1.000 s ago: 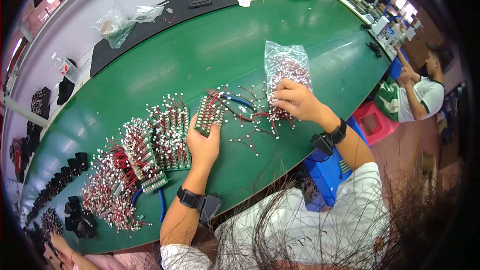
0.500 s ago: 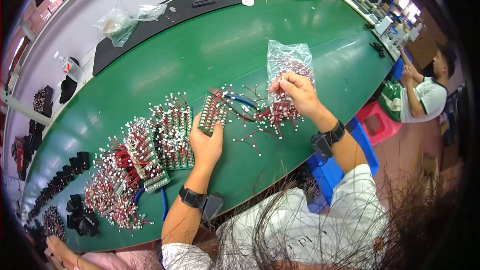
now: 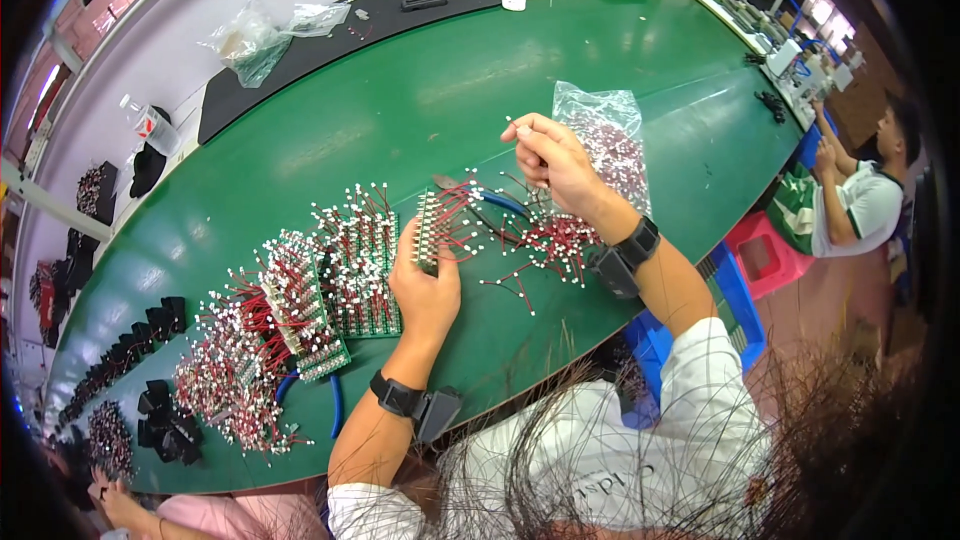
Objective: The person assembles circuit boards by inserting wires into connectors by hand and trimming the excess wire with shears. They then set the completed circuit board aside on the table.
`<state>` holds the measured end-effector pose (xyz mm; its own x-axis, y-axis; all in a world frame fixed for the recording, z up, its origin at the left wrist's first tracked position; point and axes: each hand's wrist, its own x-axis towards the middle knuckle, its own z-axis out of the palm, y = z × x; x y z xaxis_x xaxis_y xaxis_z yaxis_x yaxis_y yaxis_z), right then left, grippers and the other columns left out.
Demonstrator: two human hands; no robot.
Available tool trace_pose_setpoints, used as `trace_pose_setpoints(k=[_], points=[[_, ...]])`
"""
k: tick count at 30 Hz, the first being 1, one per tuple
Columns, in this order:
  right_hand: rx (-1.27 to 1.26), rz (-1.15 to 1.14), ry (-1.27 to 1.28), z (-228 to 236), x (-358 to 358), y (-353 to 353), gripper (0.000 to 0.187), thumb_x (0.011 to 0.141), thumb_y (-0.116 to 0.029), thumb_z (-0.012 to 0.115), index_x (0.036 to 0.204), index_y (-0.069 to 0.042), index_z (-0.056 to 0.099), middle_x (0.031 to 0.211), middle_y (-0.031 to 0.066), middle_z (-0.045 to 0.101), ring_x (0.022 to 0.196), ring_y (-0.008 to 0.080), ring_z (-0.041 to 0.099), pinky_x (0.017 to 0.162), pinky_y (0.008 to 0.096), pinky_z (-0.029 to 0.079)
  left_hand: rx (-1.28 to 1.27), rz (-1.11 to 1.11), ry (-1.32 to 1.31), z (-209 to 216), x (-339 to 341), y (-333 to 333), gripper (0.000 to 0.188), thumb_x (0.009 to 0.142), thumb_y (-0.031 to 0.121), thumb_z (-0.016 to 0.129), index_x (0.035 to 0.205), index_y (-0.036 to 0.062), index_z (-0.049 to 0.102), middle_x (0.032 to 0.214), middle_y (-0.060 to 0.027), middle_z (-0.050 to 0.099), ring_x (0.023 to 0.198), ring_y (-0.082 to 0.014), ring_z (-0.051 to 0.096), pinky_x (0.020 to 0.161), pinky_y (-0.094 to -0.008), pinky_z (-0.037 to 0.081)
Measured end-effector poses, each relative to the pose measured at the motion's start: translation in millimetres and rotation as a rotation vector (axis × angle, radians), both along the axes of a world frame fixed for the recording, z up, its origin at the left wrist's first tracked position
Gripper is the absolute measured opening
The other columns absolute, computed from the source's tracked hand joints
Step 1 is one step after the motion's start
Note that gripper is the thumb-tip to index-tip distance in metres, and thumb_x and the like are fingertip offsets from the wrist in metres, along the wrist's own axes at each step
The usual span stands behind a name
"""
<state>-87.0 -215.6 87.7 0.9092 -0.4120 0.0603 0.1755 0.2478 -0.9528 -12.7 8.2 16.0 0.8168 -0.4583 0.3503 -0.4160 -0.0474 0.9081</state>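
Note:
My left hand (image 3: 428,298) grips the edge of a small green circuit board (image 3: 425,230), lined with white connectors and trailing short red wires to the right. Raised above the table, my right hand (image 3: 560,165) is pinched; a small wire lead with a white plug (image 3: 509,121) pokes out at its fingertips. Behind that hand lies a clear plastic bag (image 3: 625,155) of red wire leads. Loose red leads with white plugs (image 3: 562,242) are heaped beneath it. Beside the board lie blue-handled pliers (image 3: 503,203), partly covered by wires.
Left of my left hand are wired green boards (image 3: 365,275) and a big heap of leads (image 3: 225,380). A blue tool handle (image 3: 336,405) sticks out there. Black parts (image 3: 165,425) lie farther left. Blue crates (image 3: 735,305) and a pink stool (image 3: 765,255) stand right, near a seated person (image 3: 850,195).
My right hand has lifted away from the bag, up and to the left, with a lead at its fingertips. The board in my left hand has tilted, showing its connector row.

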Motion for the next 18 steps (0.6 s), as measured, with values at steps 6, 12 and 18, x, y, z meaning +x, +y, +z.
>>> trace_pose_setpoints(k=[6, 12, 18], points=[[-0.183, 0.041, 0.019, -6.3, -3.2, 8.2, 0.021, 0.101, -0.021, 0.049, 0.109, -0.003, 0.058, 0.058, -0.0091, 0.032, 0.050, 0.0024, 0.028, 0.045, 0.0222, 0.021, -0.012, 0.021, 0.037, 3.8, -1.7, -3.1, 0.040, 0.087, 0.006, 0.065, 0.124, -0.0026, 0.055, 0.098, -0.0134, 0.070, 0.084, -0.0209, 0.069, 0.077, -0.0327, 0.053], [-0.620, 0.120, 0.122, 2.3, -30.8, 29.4, 0.023, 0.091, -0.015, 0.054, 0.110, -0.004, 0.054, 0.074, -0.0016, 0.046, 0.066, 0.0062, 0.043, 0.059, 0.0239, 0.035, -0.224, -0.066, 0.409, 14.6, -3.2, -1.7, 0.037, 0.090, 0.001, 0.063, 0.125, -0.0046, 0.051, 0.099, -0.0053, 0.067, 0.083, -0.0094, 0.062, 0.073, -0.0252, 0.050], [-0.751, 0.202, 0.153, 5.2, -32.3, 43.1, 0.016, 0.091, -0.013, 0.056, 0.103, -0.002, 0.053, 0.068, 0.0053, 0.052, 0.061, 0.0128, 0.050, 0.056, 0.0295, 0.038, -0.183, -0.010, 0.483, 17.3, -4.8, -6.0, 0.019, 0.088, 0.005, 0.067, 0.106, -0.0002, 0.062, 0.097, -0.0036, 0.067, 0.082, -0.0095, 0.061, 0.075, -0.0265, 0.048]])
